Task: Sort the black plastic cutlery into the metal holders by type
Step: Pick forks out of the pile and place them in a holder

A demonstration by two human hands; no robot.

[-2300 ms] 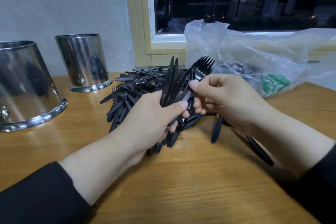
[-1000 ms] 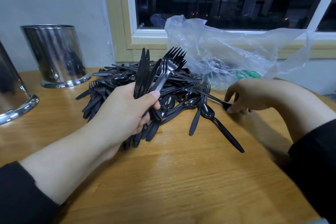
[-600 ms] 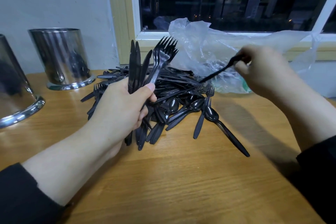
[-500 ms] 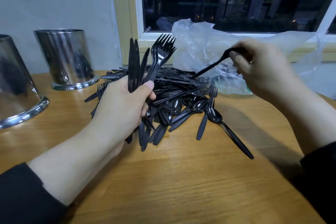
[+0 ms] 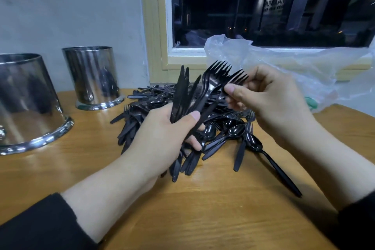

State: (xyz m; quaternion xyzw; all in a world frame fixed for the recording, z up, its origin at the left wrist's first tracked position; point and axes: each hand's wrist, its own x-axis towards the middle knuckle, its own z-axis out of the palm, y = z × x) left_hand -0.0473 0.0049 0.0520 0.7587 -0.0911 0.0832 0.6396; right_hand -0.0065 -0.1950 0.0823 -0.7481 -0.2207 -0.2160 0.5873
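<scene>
Above the tabletop (image 5: 213,215), your left hand (image 5: 162,138) grips a sorted bundle (image 5: 194,95) upright; your right hand (image 5: 272,95) fingers pinch one fork (image 5: 235,79), evidently to add it. Pile (image 5: 203,119) at 12 o'clock, holders (image 5: 26,99) (image 5: 93,75) at 10

Left: I see two metal holders (image 5: 92,75) on the surface (image 5: 203,209).
Centre: cutlery pile (image 5: 223,128).
Behind-right: plastic bag (image 5: 304,67), below the window (image 5: 263,6).

Wooden table (image 5: 213,215): 2 metal holders (image 5: 26,97), cutlery pile (image 5: 221,126), clear plastic bag (image 5: 304,71).
</scene>
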